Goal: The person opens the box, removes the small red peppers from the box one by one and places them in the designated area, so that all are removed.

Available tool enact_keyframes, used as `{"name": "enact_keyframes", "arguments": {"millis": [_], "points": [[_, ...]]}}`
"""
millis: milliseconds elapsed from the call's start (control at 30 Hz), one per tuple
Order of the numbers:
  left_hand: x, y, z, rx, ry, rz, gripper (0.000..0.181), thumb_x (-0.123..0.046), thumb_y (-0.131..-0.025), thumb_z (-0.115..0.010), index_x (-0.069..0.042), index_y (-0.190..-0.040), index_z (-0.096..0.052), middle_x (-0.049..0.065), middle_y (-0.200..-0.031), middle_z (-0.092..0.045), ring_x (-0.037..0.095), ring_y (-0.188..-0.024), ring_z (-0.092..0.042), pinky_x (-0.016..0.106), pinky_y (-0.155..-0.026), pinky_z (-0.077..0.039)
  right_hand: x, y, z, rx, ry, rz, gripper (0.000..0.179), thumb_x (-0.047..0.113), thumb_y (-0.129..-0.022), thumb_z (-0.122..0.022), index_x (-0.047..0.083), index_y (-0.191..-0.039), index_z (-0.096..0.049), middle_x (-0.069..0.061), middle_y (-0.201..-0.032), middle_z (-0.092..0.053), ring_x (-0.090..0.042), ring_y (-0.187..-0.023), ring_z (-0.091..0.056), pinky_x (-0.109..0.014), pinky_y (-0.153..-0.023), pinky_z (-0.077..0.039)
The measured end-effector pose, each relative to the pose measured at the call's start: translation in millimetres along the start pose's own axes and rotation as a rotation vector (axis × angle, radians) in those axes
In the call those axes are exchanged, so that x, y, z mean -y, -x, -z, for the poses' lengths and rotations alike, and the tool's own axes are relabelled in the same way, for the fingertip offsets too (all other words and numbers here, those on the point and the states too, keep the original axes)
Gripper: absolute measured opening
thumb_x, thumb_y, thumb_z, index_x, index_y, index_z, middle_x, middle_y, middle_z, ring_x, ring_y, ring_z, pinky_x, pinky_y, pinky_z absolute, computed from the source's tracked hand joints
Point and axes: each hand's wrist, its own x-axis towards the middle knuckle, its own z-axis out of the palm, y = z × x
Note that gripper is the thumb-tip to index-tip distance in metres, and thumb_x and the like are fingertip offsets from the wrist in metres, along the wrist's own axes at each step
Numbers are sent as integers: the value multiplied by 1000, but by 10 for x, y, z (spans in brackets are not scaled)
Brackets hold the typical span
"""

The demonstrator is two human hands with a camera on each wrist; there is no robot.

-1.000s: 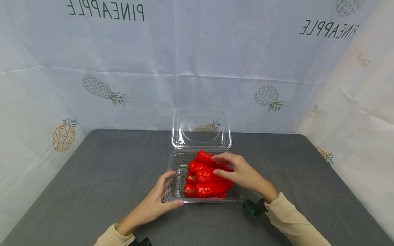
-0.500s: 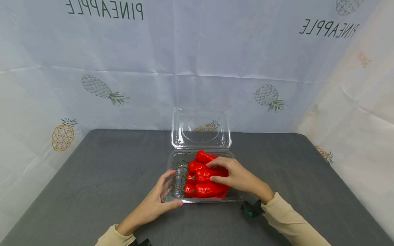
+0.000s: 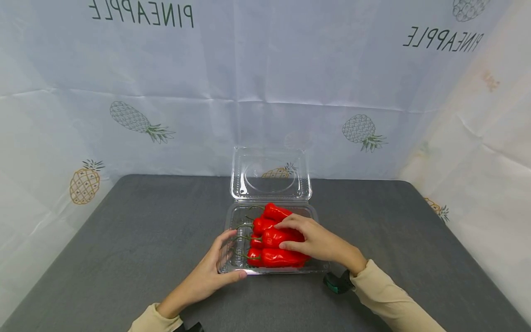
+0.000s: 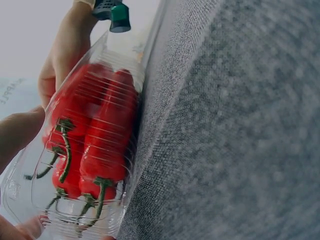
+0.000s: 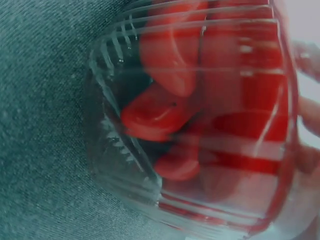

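A clear plastic clamshell container [image 3: 274, 272] lies on the table with several long red peppers in it, green stems to the left. My left hand [image 3: 207, 274] holds its left end, thumb at the front edge and fingers along the side. From above, my right hand [image 3: 313, 237] grips an upper red pepper [image 3: 270, 239] between thumb and fingers; the palm hides the pepper's right end. Just in front lies another red pepper [image 3: 278, 258]. Through the container's wall, the left wrist view shows peppers [image 4: 107, 140], and the right wrist view shows pepper tips [image 5: 150, 117].
The container's hinged lid [image 3: 271, 191] stands raised at the back. Beneath everything is a grey table [image 3: 166, 230]. A white cloth [image 3: 265, 69] printed with pineapples hangs behind the table and along its sides.
My right hand has come down and left onto the peppers. The gripped pepper has shifted slightly left, and the front one's right end has dropped toward the near edge. My left hand stays put.
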Motion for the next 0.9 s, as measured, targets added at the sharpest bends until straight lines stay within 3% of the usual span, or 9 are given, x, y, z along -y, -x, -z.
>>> {"name": "enact_keyframes", "arguments": {"millis": [367,667,767,900], "points": [[23,5,8,-5,6,49,93,-18,-84,-80,-11,-154,-19,18,-162,-19,44,-149,-24,50,-118,-27,0,-16,23,21,-16,16,42,23,-91,-72,13,-131,-63,-3,-125,-59,-20,-113,-53,-26,-88,-56],[9,-2,2,-3,-2,24,88,-18,-85,-79,-9,-152,-22,20,-160,-21,47,-147,-26,52,-117,-28,8,-13,67,81,-10,9,47,10,-90,-71,11,-135,-59,-7,-131,-58,-22,-115,-53,-24,-88,-56],[6,-3,2,3,-9,15,88,-18,-86,-78,-7,-152,-22,22,-160,-22,48,-147,-26,52,-117,-28,2,2,64,72,-18,5,48,10,-90,-71,11,-136,-58,-7,-132,-56,-22,-115,-52,-24,-87,-57],[-4,2,4,-1,-2,52,90,-18,-85,-79,-11,-153,-21,18,-161,-21,44,-148,-25,50,-119,-27,-8,35,66,24,-35,17,51,11,-92,-69,11,-140,-55,-6,-132,-54,-22,-116,-50,-25,-89,-56]]}}
